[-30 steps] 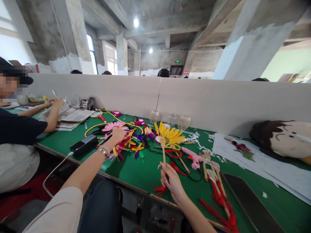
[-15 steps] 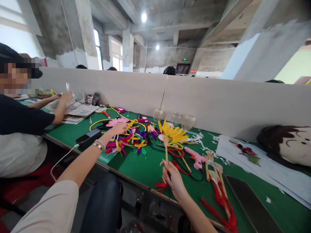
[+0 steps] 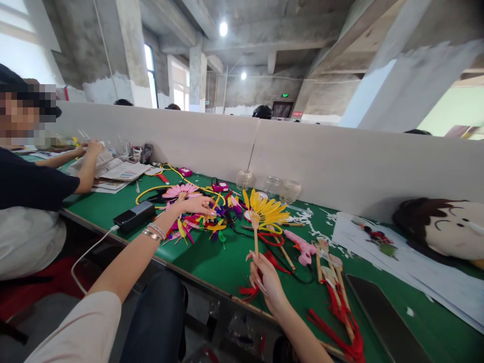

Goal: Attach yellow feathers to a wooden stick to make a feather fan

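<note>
In the head view, the right hand [image 3: 264, 282] is pinching the lower end of the wooden stick of the yellow feather fan [image 3: 265, 209], fingertips pressed together, with the fan head pointing away over the green table [image 3: 212, 257]. Left of the fan, the left hand [image 3: 197, 204] is reaching out with its fingers stretched flat over a pile of coloured feathers [image 3: 204, 224]; whether they touch is unclear. Just right of the fan a pink glue gun [image 3: 302, 247] is lying, and far left of it a co-worker's hand [image 3: 91, 147] is resting on papers [image 3: 121, 171].
</note>
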The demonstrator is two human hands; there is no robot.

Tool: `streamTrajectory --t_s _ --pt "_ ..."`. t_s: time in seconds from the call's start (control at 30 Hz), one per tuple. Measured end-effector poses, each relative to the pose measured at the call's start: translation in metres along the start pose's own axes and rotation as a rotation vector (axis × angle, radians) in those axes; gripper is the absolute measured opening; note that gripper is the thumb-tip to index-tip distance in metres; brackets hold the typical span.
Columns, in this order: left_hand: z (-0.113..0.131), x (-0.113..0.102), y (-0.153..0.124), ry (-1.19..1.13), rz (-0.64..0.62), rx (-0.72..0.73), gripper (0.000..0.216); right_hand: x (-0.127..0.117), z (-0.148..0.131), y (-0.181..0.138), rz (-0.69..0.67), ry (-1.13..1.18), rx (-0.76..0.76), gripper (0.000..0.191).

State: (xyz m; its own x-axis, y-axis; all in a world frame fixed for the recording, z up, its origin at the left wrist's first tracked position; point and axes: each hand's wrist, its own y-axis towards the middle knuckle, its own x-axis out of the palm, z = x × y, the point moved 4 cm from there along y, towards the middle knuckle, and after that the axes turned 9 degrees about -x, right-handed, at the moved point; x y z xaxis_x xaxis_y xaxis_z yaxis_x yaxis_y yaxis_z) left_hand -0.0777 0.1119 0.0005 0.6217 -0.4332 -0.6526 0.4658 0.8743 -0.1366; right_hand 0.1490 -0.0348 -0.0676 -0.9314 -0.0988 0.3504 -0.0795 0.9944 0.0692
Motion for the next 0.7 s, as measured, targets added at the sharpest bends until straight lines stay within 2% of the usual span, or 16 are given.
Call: streamTrajectory --t_s 0.03,0.1,0.23,0.33,0.4,0.5,0.7 --pt "0.007 0.005 -0.002 -0.076 -0.05 0.017 0.063 0.0 0.0 -0.001 0.001 -0.002 0.0 0.032" --pt "0.023 0.013 -0.005 -0.148 -0.051 0.049 0.074 0.001 0.0 -0.001 -0.003 -0.001 0.0 0.031" --pt "0.047 0.037 -0.006 -0.15 0.055 0.07 0.06 0.0 0.002 -0.001 -0.022 0.004 0.006 0.03" --pt "0.056 0.061 -0.005 -0.305 0.068 0.12 0.045 -0.002 0.001 0.0 -0.009 0.013 0.0 0.031" --pt "0.055 0.073 -0.006 -0.46 0.082 0.138 0.037 -0.002 0.001 0.001 0.002 0.016 -0.004 0.031" --pt "0.046 0.083 -0.007 -0.636 0.088 0.122 0.037 -0.002 0.0 0.0 0.003 0.009 -0.01 0.033" --pt "0.025 0.08 -0.002 -0.717 0.127 0.024 0.04 0.004 0.0 -0.004 -0.023 -0.015 -0.02 0.035"
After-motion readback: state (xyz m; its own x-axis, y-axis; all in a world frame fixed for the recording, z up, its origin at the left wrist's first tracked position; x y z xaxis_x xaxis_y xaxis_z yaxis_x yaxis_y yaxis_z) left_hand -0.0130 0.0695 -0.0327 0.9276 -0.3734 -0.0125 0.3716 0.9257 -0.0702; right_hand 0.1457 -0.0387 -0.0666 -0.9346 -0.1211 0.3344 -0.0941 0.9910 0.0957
